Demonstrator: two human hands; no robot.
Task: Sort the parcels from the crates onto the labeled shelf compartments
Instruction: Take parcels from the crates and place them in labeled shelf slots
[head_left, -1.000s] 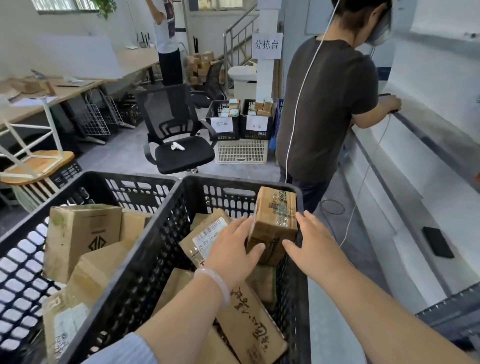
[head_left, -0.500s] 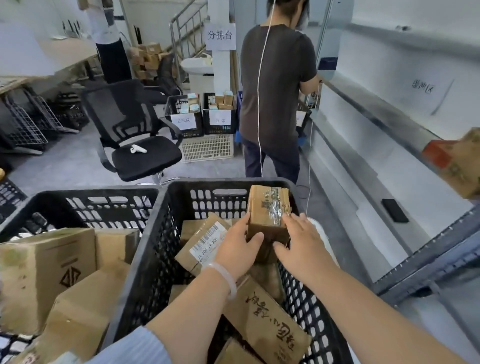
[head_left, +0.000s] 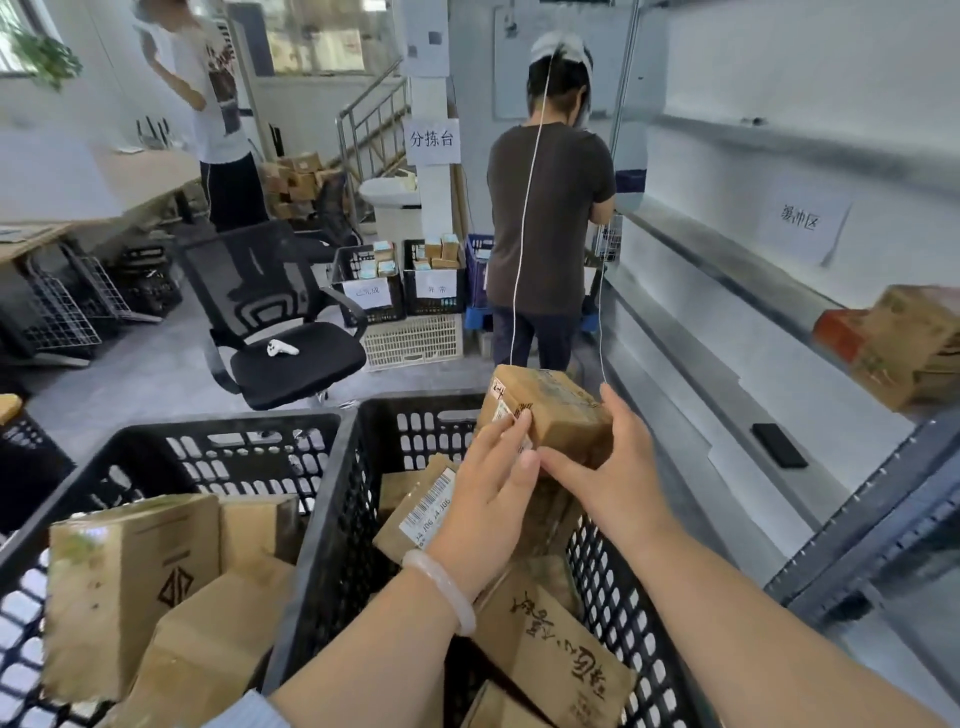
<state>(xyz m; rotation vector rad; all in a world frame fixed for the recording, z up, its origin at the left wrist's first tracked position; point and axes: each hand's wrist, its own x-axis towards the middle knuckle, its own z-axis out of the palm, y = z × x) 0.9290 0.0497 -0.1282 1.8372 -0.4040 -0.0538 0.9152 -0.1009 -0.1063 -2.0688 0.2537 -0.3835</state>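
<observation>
A small brown taped parcel (head_left: 550, 413) is held above the far right corner of the right black crate (head_left: 332, 525). My left hand (head_left: 491, 499) holds its near left side, fingers on the label. My right hand (head_left: 610, 467) grips its right and near side. The crate holds several more cardboard parcels, one with a barcode label (head_left: 421, 512) and one with printed characters (head_left: 561, 654). The left black crate (head_left: 171, 441) also holds brown boxes (head_left: 130, 582). The grey shelf (head_left: 727, 270) runs along the right, with a paper label (head_left: 800, 223) on its back wall.
A person in a dark shirt (head_left: 545, 223) stands just beyond the crates at the shelf. A black office chair (head_left: 275, 322) stands to the left. Boxes (head_left: 914, 343) and a black phone (head_left: 779, 444) lie on the shelf. Small labelled crates (head_left: 400, 291) sit behind; another person (head_left: 218, 114) stands far left.
Both hands have lifted the small parcel higher out of the right crate and tilted it, so its top now faces me. The view has swung toward the shelf.
</observation>
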